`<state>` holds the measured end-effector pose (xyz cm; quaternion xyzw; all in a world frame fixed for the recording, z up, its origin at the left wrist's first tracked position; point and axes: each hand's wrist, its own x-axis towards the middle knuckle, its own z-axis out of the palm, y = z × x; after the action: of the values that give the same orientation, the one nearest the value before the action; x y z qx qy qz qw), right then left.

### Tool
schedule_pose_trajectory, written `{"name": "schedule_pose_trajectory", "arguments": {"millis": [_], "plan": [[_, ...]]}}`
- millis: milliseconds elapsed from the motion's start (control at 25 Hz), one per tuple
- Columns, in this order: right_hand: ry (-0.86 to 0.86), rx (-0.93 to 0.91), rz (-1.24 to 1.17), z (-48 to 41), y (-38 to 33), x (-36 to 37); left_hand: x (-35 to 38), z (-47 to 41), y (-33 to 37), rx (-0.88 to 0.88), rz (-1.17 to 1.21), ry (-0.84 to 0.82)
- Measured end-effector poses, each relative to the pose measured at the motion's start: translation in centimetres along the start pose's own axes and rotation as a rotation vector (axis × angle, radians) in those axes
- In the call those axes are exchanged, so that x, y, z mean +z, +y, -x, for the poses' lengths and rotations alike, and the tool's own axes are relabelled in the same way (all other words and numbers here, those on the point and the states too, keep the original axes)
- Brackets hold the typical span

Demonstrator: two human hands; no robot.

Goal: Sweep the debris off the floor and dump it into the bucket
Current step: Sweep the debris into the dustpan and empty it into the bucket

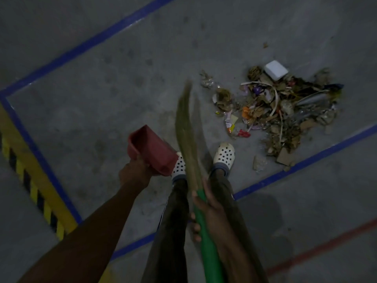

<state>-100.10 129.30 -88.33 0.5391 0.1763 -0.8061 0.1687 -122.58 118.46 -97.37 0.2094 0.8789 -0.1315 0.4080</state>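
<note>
On the concrete floor [91,111], one debris pile [281,107] lies just right of two white clogs [224,153]. Fingers of the left hand [135,172] clamp one red dustpan [151,148]; those of the right hand [208,211] wrap one green-handled broom [206,242], its blurred bristles between the clogs.

1. I counted one debris pile [281,107].
2. One white box [275,70] sat on its far edge.
3. I held one broom [191,160] and one red dustpan [151,150], both left of the pile.
4. I had two hands showing: left hand [134,174], right hand [208,211].
5. I wore two white clogs near the pile: left clog [179,165], right clog [224,153].
6. One hazard strip [34,180] lay well left of it.
</note>
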Motion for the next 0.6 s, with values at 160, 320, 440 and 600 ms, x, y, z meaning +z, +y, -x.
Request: {"name": "schedule_pose_trajectory", "arguments": {"millis": [160, 320, 440, 600], "plan": [[0.117, -0.166, 0.055, -10.1, -6.5, 1.7, -0.3, -2.1, 0.0, 0.046, -0.014, 0.068], [0.303, -0.169, 0.003, -17.2, -12.3, -2.8, -0.2, -4.9, 0.5, 0.167, -0.032, 0.171], [0.375, -0.165, -0.1, -13.9, -9.5, -2.8, -1.1, -5.3, 2.0, 0.179, -0.008, 0.187], [0.241, -0.226, -0.201, -6.8, -3.7, 2.1, -2.1, -4.4, 3.7, 0.232, 0.032, 0.182]]}}
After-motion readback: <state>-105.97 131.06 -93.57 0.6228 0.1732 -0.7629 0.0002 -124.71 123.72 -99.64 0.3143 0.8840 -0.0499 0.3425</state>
